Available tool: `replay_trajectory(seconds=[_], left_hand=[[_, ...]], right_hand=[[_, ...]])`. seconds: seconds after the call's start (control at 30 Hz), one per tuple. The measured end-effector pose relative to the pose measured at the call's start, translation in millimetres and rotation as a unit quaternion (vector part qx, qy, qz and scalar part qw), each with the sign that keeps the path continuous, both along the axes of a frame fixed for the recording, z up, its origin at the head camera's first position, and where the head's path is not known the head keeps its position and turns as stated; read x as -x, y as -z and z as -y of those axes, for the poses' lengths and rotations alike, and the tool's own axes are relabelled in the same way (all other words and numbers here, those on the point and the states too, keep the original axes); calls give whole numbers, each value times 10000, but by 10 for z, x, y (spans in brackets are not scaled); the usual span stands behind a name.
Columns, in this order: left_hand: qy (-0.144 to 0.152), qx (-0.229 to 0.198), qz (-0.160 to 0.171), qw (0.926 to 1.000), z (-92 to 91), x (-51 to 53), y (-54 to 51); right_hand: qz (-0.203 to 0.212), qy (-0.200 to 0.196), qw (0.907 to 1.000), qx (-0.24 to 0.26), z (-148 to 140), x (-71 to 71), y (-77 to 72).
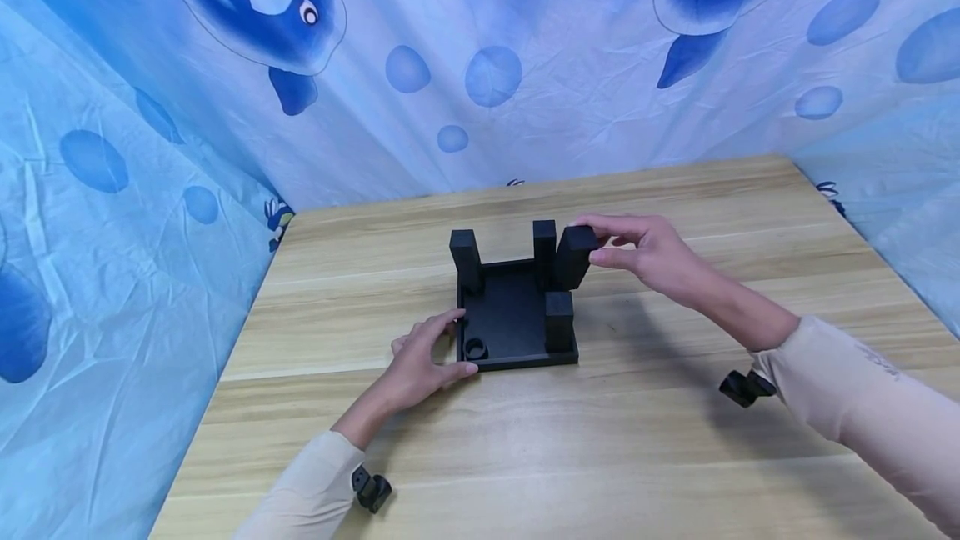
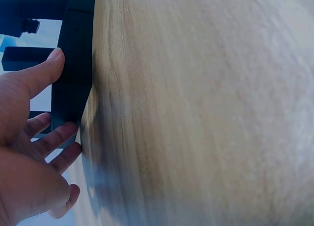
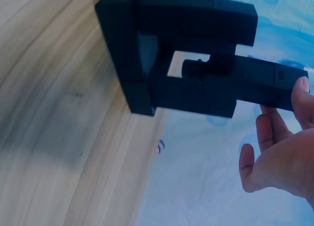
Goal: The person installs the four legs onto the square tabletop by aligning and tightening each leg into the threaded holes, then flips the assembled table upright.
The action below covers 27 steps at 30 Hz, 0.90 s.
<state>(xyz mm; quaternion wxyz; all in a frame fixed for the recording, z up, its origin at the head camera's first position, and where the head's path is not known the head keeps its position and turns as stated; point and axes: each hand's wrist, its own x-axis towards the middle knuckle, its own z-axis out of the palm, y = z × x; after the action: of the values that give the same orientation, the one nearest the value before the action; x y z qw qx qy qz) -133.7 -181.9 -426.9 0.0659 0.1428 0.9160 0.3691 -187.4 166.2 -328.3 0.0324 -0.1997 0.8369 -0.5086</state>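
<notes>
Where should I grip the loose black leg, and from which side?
Probably by the pegless upper end of the loose leg, from the right, as the right hand pinches it: that leaves its round peg bare, and a standing leg crowds its left side.

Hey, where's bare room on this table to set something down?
Bare tabletop lies in front of the black base, between the left sleeve and right sleeve; left of the left hand, toward the blue backdrop; and right of the right hand, toward the far right corner. It's crowded at the base: three standing posts, plus a fourth post in the right hand.
</notes>
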Motion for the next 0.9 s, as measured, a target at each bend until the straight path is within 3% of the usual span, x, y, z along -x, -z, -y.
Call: replay_trajectory(seconds=[0.47, 0.73, 0.9], left_hand=[[-4, -13, 1, 10000, 3, -4, 8], [-45, 80, 11, 10000, -7, 6, 12], [-96, 124, 13, 9999, -13, 4, 3]], right_hand=[[-230, -635, 9974, 247, 437, -35, -33], [183, -1111, 9917, 628, 686, -104, -70], [161, -1284, 9904, 482, 804, -129, -95]])
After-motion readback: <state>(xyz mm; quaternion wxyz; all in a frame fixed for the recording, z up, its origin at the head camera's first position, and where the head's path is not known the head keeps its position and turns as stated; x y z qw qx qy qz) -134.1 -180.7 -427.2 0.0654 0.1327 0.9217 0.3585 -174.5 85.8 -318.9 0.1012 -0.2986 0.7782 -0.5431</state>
